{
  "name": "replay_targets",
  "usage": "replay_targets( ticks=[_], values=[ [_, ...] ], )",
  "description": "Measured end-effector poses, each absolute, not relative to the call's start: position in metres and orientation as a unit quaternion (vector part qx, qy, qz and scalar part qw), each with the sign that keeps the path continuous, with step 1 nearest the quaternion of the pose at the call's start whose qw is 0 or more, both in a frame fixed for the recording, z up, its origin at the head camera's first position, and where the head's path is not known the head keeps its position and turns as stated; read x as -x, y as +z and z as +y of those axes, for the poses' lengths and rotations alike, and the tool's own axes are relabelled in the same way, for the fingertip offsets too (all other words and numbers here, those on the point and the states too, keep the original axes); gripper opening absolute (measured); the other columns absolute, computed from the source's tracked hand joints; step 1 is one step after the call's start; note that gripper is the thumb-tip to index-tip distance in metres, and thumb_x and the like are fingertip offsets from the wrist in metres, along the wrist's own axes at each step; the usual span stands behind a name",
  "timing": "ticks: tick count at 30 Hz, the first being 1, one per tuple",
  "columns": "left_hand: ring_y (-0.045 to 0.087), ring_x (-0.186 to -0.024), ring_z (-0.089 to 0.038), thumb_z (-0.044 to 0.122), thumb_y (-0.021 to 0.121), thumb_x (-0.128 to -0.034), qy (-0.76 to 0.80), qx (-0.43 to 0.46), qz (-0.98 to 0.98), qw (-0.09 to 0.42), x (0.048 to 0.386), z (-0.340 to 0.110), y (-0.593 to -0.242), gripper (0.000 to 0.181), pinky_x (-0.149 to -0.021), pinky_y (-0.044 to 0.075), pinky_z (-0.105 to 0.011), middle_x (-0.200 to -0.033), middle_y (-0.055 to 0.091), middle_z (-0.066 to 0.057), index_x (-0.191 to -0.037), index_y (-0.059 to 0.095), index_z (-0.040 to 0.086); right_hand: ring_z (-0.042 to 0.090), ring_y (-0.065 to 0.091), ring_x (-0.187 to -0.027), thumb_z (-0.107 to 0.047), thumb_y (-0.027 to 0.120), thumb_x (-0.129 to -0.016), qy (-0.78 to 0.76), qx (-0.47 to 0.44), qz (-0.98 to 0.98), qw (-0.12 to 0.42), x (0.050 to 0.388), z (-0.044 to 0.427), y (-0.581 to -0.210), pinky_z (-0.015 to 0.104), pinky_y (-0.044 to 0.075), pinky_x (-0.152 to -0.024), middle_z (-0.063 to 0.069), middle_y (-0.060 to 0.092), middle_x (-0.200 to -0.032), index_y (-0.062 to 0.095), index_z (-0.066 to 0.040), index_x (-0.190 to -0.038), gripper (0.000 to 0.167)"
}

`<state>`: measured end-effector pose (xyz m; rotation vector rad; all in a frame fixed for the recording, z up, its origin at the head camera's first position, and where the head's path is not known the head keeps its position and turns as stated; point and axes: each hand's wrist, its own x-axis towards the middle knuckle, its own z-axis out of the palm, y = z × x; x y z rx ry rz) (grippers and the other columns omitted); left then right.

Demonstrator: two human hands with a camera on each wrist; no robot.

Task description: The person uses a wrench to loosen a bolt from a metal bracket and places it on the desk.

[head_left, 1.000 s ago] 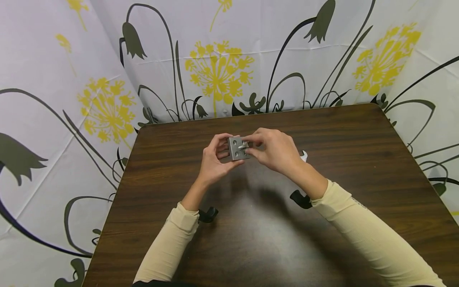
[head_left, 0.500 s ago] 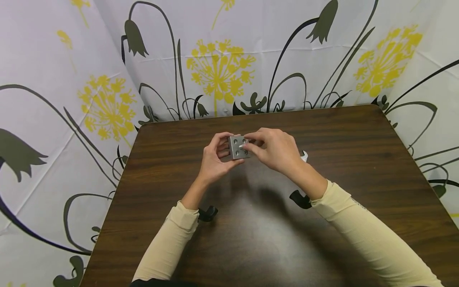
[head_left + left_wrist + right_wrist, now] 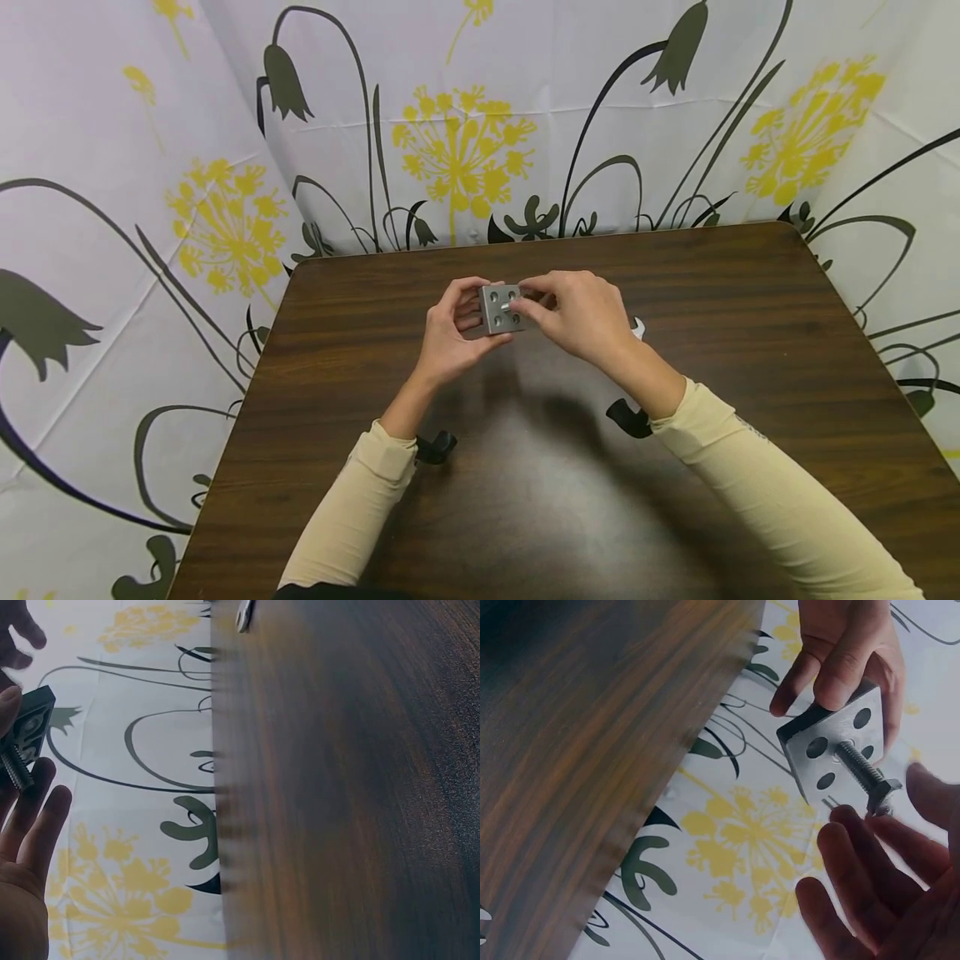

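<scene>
A square grey metal block (image 3: 498,321) with several holes is held up over the table. My left hand (image 3: 446,346) grips it by its edges from the left. A metal bolt (image 3: 862,769) stands out from the middle of the face towards my right hand (image 3: 585,317), whose curled thumb and fingers are round the bolt's head; in the right wrist view a small gap shows at the thumb. In the left wrist view, the threaded end (image 3: 15,769) of a bolt sticks out of the block's side facing my left palm.
Beyond my right wrist, the silver end of an open-end wrench (image 3: 638,327) lies on the dark wooden table (image 3: 525,508). A flower-printed white curtain (image 3: 592,125) hangs behind and beside the table. Black wrist-worn pieces (image 3: 628,417) jut from both sleeves.
The thumb and forefinger of my right hand have shifted around the bolt, uncovering more of the block's face. My left hand and the block have hardly moved.
</scene>
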<state>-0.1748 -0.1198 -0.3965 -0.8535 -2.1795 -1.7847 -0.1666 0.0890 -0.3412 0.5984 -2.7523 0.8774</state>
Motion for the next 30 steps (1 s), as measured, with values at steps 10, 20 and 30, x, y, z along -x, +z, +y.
replay_targets(
  ticks=[10,20,30],
  values=[
    [0.065,-0.108,-0.032,-0.011,0.084,-0.0674,-0.602,0.292,-0.736,0.101,0.1746,-0.1212,-0.3935,0.068,-0.081,0.055,-0.05,-0.127,0.062,-0.021,-0.125,0.048,-0.009,0.007,0.061,-0.069,-0.034,0.075,-0.088,0.299,-0.224,-0.923,0.094,0.1666,0.088,-0.3407,0.032,0.046,-0.051,-0.009,0.069,-0.088,0.075,-0.021,-0.114,0.029],
    [0.065,-0.108,-0.033,-0.01,0.085,-0.0677,-0.596,0.288,-0.743,0.1,0.1731,-0.1242,-0.3942,0.069,-0.081,0.055,-0.048,-0.127,0.062,-0.022,-0.125,0.048,-0.009,0.01,0.06,-0.071,-0.031,0.074,-0.089,0.288,-0.221,-0.928,0.082,0.165,0.0866,-0.3404,0.033,0.045,-0.053,-0.009,0.069,-0.09,0.075,-0.022,-0.114,0.027],
    [0.065,-0.108,-0.032,-0.01,0.085,-0.0678,-0.596,0.29,-0.742,0.1,0.174,-0.1231,-0.3929,0.068,-0.082,0.055,-0.05,-0.127,0.062,-0.021,-0.126,0.049,-0.008,0.009,0.057,-0.063,-0.038,0.069,-0.092,0.304,-0.189,-0.93,0.089,0.1662,0.0863,-0.3416,0.033,0.043,-0.05,-0.009,0.068,-0.079,0.078,-0.022,-0.106,0.023]
  ],
)
